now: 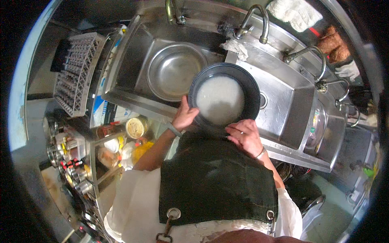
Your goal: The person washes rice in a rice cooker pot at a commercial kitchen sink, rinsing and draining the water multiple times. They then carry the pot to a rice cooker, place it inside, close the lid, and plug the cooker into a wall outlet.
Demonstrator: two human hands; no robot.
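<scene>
A dark round cooking pot (pixel 252 94) is held over the edge of the sink, in front of my apron. In its bottom lie white grains that look like rice (pixel 219 97), with water that looks slightly cloudy. My left hand (pixel 186 116) grips the pot's left rim, thumb on the near side. At the near right rim is my right hand (pixel 245 135), its fingers curled against the pot; a small white speck shows on it. Behind the pot, to the left, a wide stainless steel bowl (pixel 173 70) stands in the left sink basin (pixel 130 66).
The middle basin (pixel 276 112) has a drain beside the pot. Curved faucets (pixel 263 38) line the back wall. A white cloth (pixel 238 50) lies on the divider. At left are a dish rack (pixel 80 73) and an open tub (pixel 136 127). The right basin holds a clear plastic-looking item (pixel 316 127).
</scene>
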